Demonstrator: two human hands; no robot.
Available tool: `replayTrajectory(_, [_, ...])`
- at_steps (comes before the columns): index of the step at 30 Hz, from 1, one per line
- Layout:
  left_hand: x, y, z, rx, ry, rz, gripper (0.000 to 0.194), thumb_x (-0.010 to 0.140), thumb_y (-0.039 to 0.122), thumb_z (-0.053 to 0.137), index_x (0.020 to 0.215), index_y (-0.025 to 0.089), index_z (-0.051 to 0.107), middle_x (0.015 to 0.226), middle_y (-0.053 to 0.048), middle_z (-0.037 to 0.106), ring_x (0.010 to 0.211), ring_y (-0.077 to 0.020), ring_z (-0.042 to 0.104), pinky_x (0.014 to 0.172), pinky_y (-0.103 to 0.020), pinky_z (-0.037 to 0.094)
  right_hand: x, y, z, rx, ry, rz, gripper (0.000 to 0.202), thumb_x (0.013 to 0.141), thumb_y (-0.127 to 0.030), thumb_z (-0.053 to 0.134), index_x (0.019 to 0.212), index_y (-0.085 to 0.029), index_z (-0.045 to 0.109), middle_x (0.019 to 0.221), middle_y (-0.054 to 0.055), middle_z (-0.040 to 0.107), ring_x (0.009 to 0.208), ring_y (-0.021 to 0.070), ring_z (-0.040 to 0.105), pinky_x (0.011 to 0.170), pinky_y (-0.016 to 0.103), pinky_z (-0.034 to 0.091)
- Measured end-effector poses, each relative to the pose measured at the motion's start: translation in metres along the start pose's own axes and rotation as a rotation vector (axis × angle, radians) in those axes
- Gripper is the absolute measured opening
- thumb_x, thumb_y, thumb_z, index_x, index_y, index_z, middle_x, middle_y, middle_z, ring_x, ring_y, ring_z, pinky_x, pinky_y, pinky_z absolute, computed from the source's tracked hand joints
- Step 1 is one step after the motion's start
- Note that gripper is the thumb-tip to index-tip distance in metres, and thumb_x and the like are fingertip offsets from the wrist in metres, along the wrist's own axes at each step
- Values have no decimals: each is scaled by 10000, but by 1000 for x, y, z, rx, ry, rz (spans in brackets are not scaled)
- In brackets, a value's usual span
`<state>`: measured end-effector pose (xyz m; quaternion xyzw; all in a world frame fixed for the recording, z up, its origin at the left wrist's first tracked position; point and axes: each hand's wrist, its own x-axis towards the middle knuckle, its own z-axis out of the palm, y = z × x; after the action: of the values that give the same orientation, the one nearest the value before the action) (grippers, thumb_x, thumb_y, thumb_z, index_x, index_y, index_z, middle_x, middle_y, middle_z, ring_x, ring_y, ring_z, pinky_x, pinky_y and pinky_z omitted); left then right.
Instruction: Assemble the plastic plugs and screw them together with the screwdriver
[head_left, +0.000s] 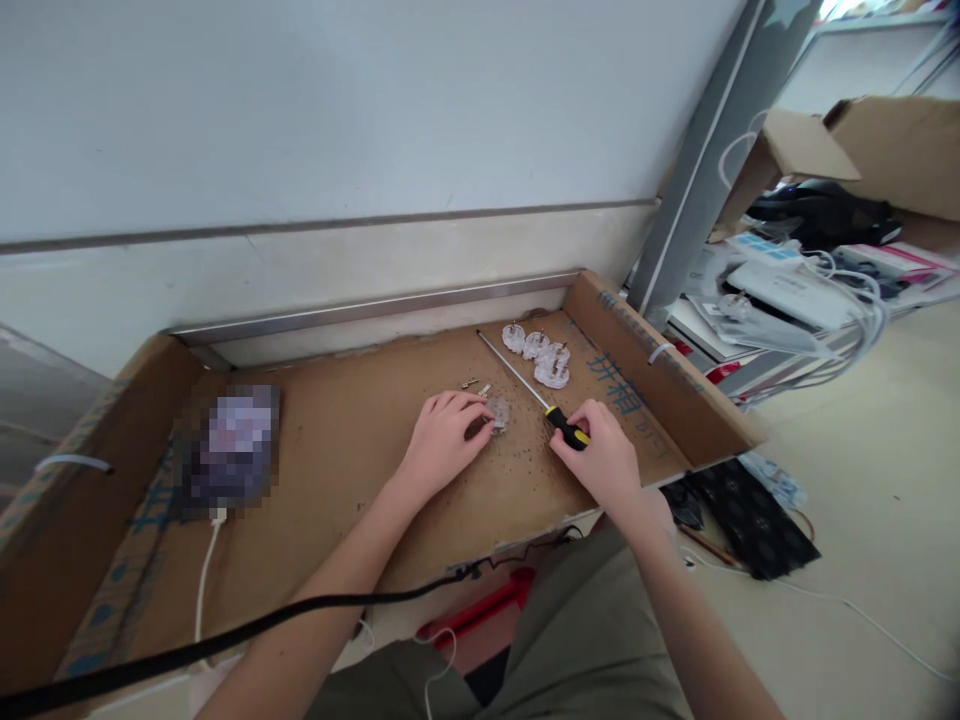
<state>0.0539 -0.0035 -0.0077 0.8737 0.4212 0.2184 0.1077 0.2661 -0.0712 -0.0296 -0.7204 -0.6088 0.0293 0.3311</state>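
Two hands (448, 438) (604, 452), speckled cardboard (337, 420) — pale wall (375, 110), cluttered shelf (703, 334)

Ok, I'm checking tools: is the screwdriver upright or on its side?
On its side: the screwdriver stretches low across the cardboard, the right hand holding its handle. Whether the handle touches down, I cannot tell.

plug pcs (552, 374) r of scrwdrvr (558, 420)
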Motion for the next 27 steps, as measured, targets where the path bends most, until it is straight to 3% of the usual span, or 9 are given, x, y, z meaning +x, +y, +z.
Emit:
replayTrajectory(8, [-1,2,0,39,-15,-56,170,884,324,518,901,220,652,986,-37,640,944,-223,542,838,-381,405,1,-2,-1,-20,-7,-19,147,756,-301,538,798,-204,436,819,20,516,793,167,518,661,272,389])
replayTrajectory(12, [-1,1,1,48,-22,-57,177,885,332,519,890,212,648,941,-39,632,917,-222,536,820,-372,408,-6,1,-5,-27,-20,-81,170,749,-265,545,897,-192,503,910,67,534,877,215,522,750,338,429])
replayTrajectory(15, [-1,1,2,37,-26,-52,178,884,339,520,872,214,647,937,-35,633,919,-219,533,824,-369,403,-19,7,-16,14,-31,-167,265,753,-218,553,1016,-200,545,986,79,554,942,213,539,822,357,454])
replayTrajectory(18, [0,2,0,21,-45,-62,174,884,340,520,868,218,644,928,-23,643,920,-214,531,829,-363,394,-29,6,-41,75,24,-235,242,770,-203,569,1012,-218,564,986,56,583,941,176,567,863,339,470])
replayTrajectory(21, [1,2,-1,15,-43,-62,166,885,334,521,870,219,640,922,-15,651,920,-207,530,838,-355,382,-24,-9,-77,145,226,-274,323,726,-186,647,1037,-219,565,1013,53,603,952,176,585,869,354,480])
replayTrajectory(23, [0,2,-1,17,-32,-53,163,885,330,521,863,216,636,911,-11,654,914,-202,532,846,-353,375,-11,-28,-98,327,530,-291,464,637,-130,722,1072,-198,573,992,62,615,910,197,623,824,377,507])
replayTrajectory(25, [0,2,-1,11,-39,-41,161,884,329,523,854,213,631,897,-8,657,901,-199,534,842,-349,373,8,-50,-110,482,756,-424,547,537,-105,773,1044,-177,580,965,52,588,812,201,649,735,380,528])
replayTrajectory(27, [-1,2,-1,-1,-58,-25,158,881,329,527,848,212,629,881,-7,659,886,-196,535,833,-343,374,25,-72,-113,607,876,-428,386,630,-178,726,979,-168,563,875,24,562,708,174,643,649,370,524])
